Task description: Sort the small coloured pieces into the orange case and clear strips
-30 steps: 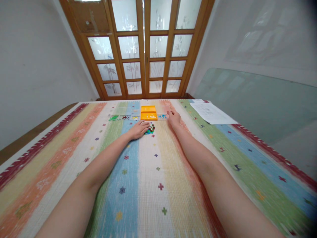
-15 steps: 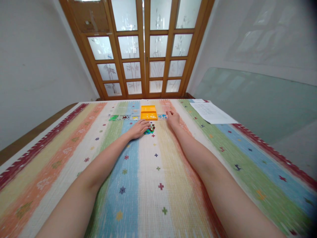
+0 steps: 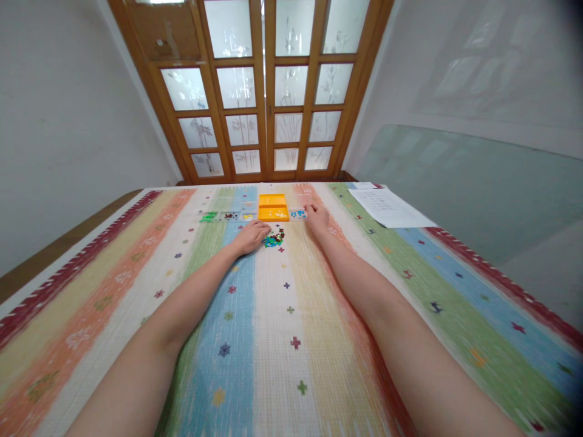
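A small loose pile of shiny green, blue, red and white pieces [image 3: 274,238] lies on the striped cloth. My left hand [image 3: 252,236] rests at the pile's left edge, fingers curled together; whatever they pinch, if anything, is hidden. Farther right, my right hand [image 3: 317,218] has its fingers closed beside a clear box of blue pieces [image 3: 299,214]. What it holds is too small to tell. Between and beyond the hands stands an open orange case [image 3: 273,200] with pale pieces [image 3: 277,213] in its near half.
Left of the case, clear boxes hold green pieces [image 3: 209,216], dark red pieces [image 3: 231,216] and yellow pieces [image 3: 248,217]. Printed paper sheets [image 3: 389,206] lie at the right of the table. Glazed wooden doors [image 3: 268,91] rise behind the table's far edge.
My left hand has drawn back leftward off the pile, its fingers curling in, and more of the pieces show. My right hand stays beside the blue pieces, nearly still.
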Available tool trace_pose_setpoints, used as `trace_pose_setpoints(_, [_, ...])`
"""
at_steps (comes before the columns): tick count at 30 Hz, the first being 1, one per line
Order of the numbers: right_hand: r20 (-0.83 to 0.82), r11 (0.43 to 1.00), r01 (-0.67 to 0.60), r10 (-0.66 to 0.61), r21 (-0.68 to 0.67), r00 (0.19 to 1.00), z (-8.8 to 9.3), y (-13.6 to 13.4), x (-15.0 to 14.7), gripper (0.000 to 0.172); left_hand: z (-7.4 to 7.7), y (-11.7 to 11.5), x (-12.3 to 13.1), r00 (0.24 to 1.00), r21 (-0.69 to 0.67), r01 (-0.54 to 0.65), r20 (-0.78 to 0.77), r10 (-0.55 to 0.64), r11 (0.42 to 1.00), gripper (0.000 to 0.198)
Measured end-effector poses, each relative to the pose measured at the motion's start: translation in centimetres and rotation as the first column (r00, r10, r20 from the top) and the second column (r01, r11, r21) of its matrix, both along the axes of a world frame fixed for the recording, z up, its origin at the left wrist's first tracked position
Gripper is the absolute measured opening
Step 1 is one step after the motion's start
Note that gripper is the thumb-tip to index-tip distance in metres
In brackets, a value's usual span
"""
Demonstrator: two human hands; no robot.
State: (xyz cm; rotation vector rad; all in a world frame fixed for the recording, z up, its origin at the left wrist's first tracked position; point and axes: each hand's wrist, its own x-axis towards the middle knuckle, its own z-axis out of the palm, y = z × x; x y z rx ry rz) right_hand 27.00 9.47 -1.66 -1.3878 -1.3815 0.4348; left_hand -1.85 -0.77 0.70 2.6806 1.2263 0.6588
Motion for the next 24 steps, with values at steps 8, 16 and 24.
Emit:
trace_pose_setpoints(8, [0.006, 1.0, -0.013, 0.013, 0.011, 1.0, -0.6, 0.5, 0.2, 0.039, -0.2, 0.5, -1.5, 0.952, 0.063, -0.299, -0.043, 0.302, 0.952, 0.045])
trace_pose_setpoints(16, [0.162, 0.995, -0.035, 0.021, 0.088, 0.987, 0.2, -0.5, -0.6, 0.033, -0.5, 0.6, -2.8, 0.949, 0.08, -0.313, 0.002, 0.314, 0.946, 0.024])
trace_pose_setpoints(24, [0.336, 0.951, -0.283, 0.227, 0.127, 0.914, 1.4, -2.8, -3.2, 0.026, -1.0, 1.0, -3.1, 0.945, -0.003, -0.317, 0.082, 0.317, 0.948, 0.02])
